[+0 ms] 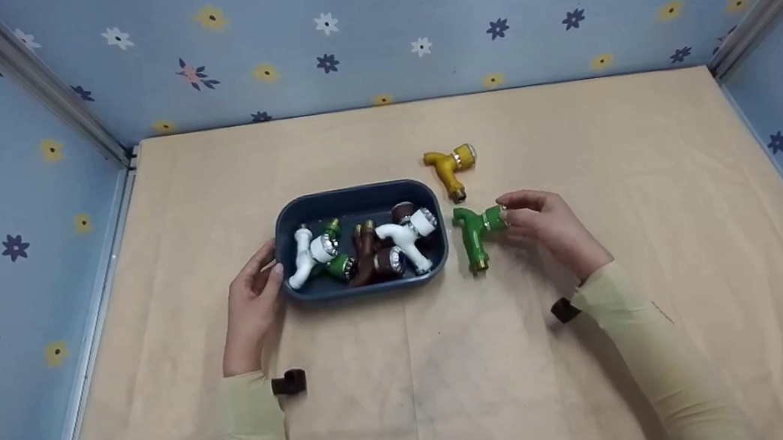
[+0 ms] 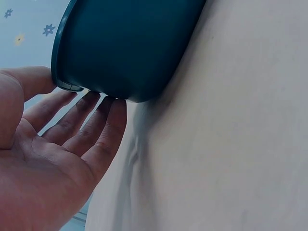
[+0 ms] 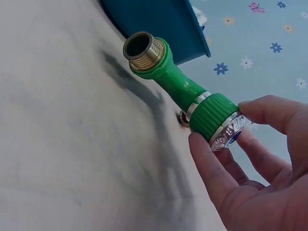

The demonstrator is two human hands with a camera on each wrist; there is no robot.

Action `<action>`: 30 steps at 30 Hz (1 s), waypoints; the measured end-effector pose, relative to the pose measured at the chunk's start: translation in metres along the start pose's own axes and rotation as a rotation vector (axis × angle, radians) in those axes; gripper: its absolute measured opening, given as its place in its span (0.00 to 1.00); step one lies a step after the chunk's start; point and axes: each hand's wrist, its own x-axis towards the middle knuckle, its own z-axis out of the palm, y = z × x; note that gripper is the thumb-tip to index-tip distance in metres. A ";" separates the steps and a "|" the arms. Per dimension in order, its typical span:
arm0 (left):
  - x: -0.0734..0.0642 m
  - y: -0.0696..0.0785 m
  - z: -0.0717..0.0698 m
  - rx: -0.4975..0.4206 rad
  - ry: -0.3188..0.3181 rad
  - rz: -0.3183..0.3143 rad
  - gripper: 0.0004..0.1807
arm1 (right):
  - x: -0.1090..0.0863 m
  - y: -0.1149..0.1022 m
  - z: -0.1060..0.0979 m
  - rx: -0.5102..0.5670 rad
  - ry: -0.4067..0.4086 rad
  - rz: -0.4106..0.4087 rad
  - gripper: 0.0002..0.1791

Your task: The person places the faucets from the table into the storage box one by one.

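Note:
My right hand (image 1: 548, 230) pinches a green tap (image 1: 474, 239) by its ribbed knob. In the right wrist view, thumb and fingers sit around the silver-rimmed end of the green tap (image 3: 185, 91), and its threaded brass end points away from the hand. The tap's shadow falls on the cloth apart from it. My left hand (image 1: 251, 299) touches the left end of a dark blue tub (image 1: 363, 289). Its fingers (image 2: 103, 137) reach, nearly straight, to the outer wall below the rim. Inside the tub lie white taps (image 1: 405, 239), brown taps (image 1: 366, 257) and green taps (image 1: 342, 267).
A yellow tap (image 1: 448, 171) lies on the beige cloth (image 1: 414, 391) beyond the green one, right of the tub. Flower-patterned blue panels (image 1: 381, 24) stand at the back and both sides. A small black device (image 1: 290, 382) sits beside each wrist.

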 end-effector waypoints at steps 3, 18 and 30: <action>0.001 0.001 0.000 0.000 -0.001 -0.007 0.24 | -0.006 -0.004 -0.003 -0.018 0.006 -0.008 0.22; -0.006 0.030 0.004 -0.007 -0.033 -0.037 0.25 | -0.025 -0.025 -0.008 0.062 0.013 -0.068 0.20; -0.006 0.028 0.004 -0.013 -0.028 -0.029 0.24 | -0.023 -0.043 0.012 0.115 -0.013 -0.093 0.20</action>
